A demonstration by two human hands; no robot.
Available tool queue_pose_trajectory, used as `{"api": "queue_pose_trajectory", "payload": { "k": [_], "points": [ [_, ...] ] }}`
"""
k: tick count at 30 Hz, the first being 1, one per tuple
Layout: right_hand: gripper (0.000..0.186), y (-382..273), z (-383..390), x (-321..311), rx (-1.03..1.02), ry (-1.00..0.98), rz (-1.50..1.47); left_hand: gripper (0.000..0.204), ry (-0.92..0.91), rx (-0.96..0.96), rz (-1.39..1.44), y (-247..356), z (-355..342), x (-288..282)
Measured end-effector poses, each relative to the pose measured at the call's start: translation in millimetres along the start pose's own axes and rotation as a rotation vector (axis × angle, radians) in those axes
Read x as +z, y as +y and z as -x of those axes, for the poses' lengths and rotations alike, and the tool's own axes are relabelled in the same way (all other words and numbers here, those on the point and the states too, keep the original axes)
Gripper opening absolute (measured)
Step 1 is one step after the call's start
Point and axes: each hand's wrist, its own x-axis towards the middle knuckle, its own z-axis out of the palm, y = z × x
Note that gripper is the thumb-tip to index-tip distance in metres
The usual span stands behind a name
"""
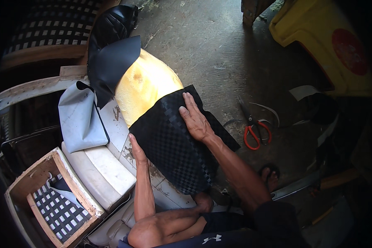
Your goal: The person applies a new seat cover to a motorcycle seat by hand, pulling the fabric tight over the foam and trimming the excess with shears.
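A long yellow foam seat pad lies slantwise in front of me, its far part bare. Black checkered upholstery cover drapes over its near part. On top of the cover my right hand rests flat, fingers stretched out toward the cover's far edge. My left hand is held edge-on along the cover's left side, its fingers straight; whether it presses the cover is hard to tell. Neither hand grips anything. A smooth black sheet overlaps the foam's far left side.
Red-handled scissors lie on the concrete floor to the right, beside thin offcut strips. A pale folded vinyl piece, a white cushion and a wooden frame with webbing stand left. A yellow plastic panel is far right.
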Motion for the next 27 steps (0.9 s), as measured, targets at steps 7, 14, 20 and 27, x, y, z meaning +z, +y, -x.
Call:
{"api": "queue_pose_trajectory", "payload": {
  "k": [7, 14, 20, 27],
  "points": [
    [0.076, 5, -6, -4, 0.074, -0.029, -0.137, 0.066, -0.045, -0.102, 0.287, -13, -11, -13],
    [0.077, 11, -13, -9, 0.147, -0.033, -0.260, 0.064, -0.086, -0.083, 0.310, -18, -15, -10],
    [0.078, 6, -11, -6, 0.163, -0.012, -0.179, 0.062, -0.087, -0.067, 0.316, -21, -17, -15],
    [0.070, -7, -13, -9, 0.210, 0.017, -0.099, 0.062, -0.058, -0.084, 0.315, -22, -19, -18]
  ]
}}
